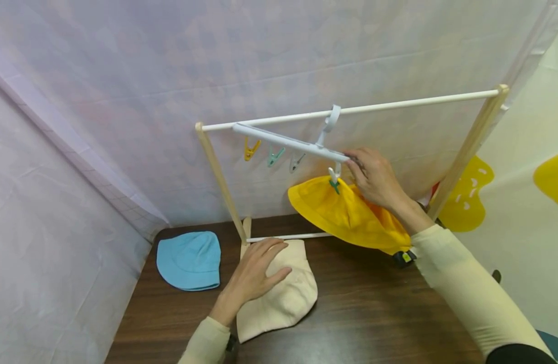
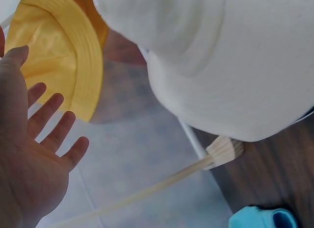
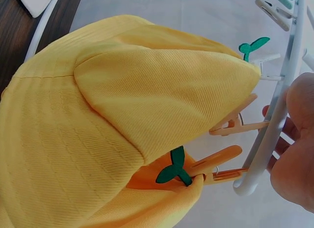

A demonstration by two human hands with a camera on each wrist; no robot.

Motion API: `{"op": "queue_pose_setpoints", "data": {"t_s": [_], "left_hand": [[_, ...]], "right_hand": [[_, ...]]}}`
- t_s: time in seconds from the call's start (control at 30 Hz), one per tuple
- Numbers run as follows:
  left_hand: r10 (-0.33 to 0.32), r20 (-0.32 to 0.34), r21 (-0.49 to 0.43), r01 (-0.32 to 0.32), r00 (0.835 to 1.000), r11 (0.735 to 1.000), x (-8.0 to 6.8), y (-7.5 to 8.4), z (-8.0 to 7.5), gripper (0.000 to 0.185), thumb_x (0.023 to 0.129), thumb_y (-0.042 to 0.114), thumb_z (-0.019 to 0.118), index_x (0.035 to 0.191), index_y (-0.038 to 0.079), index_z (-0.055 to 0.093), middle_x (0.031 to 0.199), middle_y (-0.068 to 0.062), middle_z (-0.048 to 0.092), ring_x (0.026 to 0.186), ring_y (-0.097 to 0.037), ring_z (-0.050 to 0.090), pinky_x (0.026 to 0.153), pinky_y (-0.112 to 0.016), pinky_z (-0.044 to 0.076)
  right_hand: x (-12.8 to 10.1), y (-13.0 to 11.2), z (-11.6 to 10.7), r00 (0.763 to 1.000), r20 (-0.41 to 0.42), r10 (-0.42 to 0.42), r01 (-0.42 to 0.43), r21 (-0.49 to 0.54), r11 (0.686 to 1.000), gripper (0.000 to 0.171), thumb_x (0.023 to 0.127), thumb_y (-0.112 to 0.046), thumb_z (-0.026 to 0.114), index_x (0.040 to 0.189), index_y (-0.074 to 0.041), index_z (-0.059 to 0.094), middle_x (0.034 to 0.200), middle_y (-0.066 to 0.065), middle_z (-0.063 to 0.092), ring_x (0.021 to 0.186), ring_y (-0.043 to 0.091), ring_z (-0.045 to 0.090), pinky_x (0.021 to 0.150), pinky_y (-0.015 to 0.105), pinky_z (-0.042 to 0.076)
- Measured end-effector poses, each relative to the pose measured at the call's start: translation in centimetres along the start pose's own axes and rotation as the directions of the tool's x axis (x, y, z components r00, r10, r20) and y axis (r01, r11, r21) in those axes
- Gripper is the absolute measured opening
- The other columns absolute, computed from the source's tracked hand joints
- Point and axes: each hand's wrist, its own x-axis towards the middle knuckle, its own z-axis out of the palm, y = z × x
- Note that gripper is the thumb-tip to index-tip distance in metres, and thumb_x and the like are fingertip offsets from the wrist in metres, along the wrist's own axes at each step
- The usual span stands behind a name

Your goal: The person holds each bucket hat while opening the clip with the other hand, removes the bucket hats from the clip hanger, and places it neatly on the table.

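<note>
On the dark wooden table lies a cream hat, and my left hand rests on its top with fingers fairly straight. The left wrist view shows that left hand with spread fingers beside the cream hat. A yellow hat hangs clipped to a white hanger bar that hooks over the rack's white rod. My right hand pinches the bar's right end. In the right wrist view, the yellow hat is held by orange pegs, with my right hand on the bar.
A blue hat lies flat at the table's left, also seen as the blue hat in the left wrist view. The wooden rack post stands behind the cream hat. Three free pegs hang from the bar's left part. White sheets close in the left and back.
</note>
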Motion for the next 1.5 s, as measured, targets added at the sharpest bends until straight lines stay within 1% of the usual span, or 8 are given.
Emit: {"op": "queue_pose_setpoints", "data": {"t_s": [0.17, 0.4, 0.6, 0.87, 0.93, 1.07, 1.2, 1.5], "left_hand": [[0.006, -0.037, 0.004, -0.006, 0.999, 1.0, 0.8, -0.1, -0.8, 0.06, 0.102, 0.037, 0.085, 0.151, 0.007, 0.069, 0.151, -0.012, 0.071, 0.145, -0.034, 0.066, 0.123, -0.055, 0.055], [0.006, -0.048, 0.041, -0.004, 0.999, 0.999, 1.8, -0.1, -1.9, 0.06, 0.102, 0.039, 0.084, 0.153, 0.01, 0.068, 0.154, -0.011, 0.07, 0.148, -0.035, 0.064, 0.125, -0.056, 0.053], [0.063, -0.102, 0.058, -0.057, 0.993, 0.997, 2.8, -0.4, -2.7, 0.061, 0.1, 0.037, 0.086, 0.152, 0.01, 0.068, 0.153, -0.013, 0.071, 0.148, -0.035, 0.063, 0.127, -0.054, 0.052], [0.135, -0.151, 0.119, -0.117, 0.979, 0.986, 4.2, -0.5, -3.6, 0.066, 0.097, 0.042, 0.089, 0.152, 0.011, 0.068, 0.153, -0.013, 0.07, 0.149, -0.038, 0.062, 0.122, -0.061, 0.054], [0.138, -0.147, 0.128, -0.119, 0.979, 0.985, 4.4, -0.4, -3.9, 0.068, 0.096, 0.042, 0.09, 0.152, 0.011, 0.068, 0.154, -0.014, 0.069, 0.151, -0.039, 0.061, 0.122, -0.063, 0.054], [0.119, -0.111, 0.14, -0.103, 0.987, 0.985, 4.9, -0.1, -4.4, 0.07, 0.096, 0.044, 0.09, 0.154, 0.012, 0.066, 0.16, -0.014, 0.065, 0.156, -0.041, 0.057, 0.125, -0.067, 0.051], [0.105, -0.081, 0.155, -0.092, 0.991, 0.984, 5.4, 0.0, -4.9, 0.072, 0.098, 0.047, 0.088, 0.157, 0.014, 0.064, 0.165, -0.014, 0.061, 0.16, -0.04, 0.053, 0.129, -0.066, 0.047], [0.139, -0.07, 0.2, -0.123, 0.988, 0.972, 6.6, 0.2, -6.1, 0.076, 0.099, 0.05, 0.087, 0.161, 0.015, 0.061, 0.17, -0.014, 0.057, 0.162, -0.038, 0.05, 0.133, -0.065, 0.043]], "right_hand": [[0.0, 0.0, -0.1, 1.0, 0.003, -0.004, 0.004, 0.0, 1.0, 0.024, 0.112, -0.002, 0.064, 0.131, 0.01, 0.074, 0.115, 0.028, 0.076, 0.091, 0.036, 0.061, 0.082, 0.041, 0.044], [-0.1, -0.2, -0.1, 1.0, 0.001, -0.003, 0.003, -0.005, 1.0, 0.024, 0.113, -0.002, 0.063, 0.131, 0.01, 0.074, 0.115, 0.028, 0.076, 0.092, 0.037, 0.062, 0.082, 0.043, 0.045], [-0.1, -0.2, -0.2, 1.0, -0.013, -0.007, 0.007, 0.003, 1.0, 0.024, 0.112, -0.003, 0.064, 0.13, 0.009, 0.075, 0.113, 0.027, 0.076, 0.09, 0.037, 0.062, 0.081, 0.042, 0.044], [-0.1, -0.3, -0.3, 1.0, -0.013, -0.009, 0.009, 0.003, 1.0, 0.024, 0.112, -0.003, 0.065, 0.13, 0.009, 0.076, 0.115, 0.027, 0.077, 0.092, 0.038, 0.063, 0.083, 0.045, 0.046], [-0.1, -0.3, -0.3, 1.0, -0.01, -0.01, 0.01, 0.004, 1.0, 0.024, 0.112, -0.003, 0.065, 0.131, 0.009, 0.075, 0.116, 0.028, 0.077, 0.093, 0.039, 0.064, 0.083, 0.046, 0.047], [0.0, -0.3, -0.4, 1.0, -0.004, -0.007, 0.007, 0.005, 1.0, 0.025, 0.112, -0.003, 0.065, 0.131, 0.01, 0.075, 0.116, 0.028, 0.077, 0.093, 0.039, 0.064, 0.083, 0.046, 0.047], [0.0, -0.4, -0.4, 1.0, -0.002, -0.003, 0.003, 0.0, 1.0, 0.025, 0.113, -0.003, 0.064, 0.131, 0.009, 0.075, 0.116, 0.028, 0.077, 0.092, 0.038, 0.064, 0.083, 0.044, 0.046], [0.0, -0.4, -0.4, 1.0, -0.021, -0.017, 0.017, -0.004, 1.0, 0.023, 0.112, -0.003, 0.065, 0.128, 0.009, 0.076, 0.112, 0.027, 0.076, 0.09, 0.038, 0.062, 0.081, 0.043, 0.044]]}}
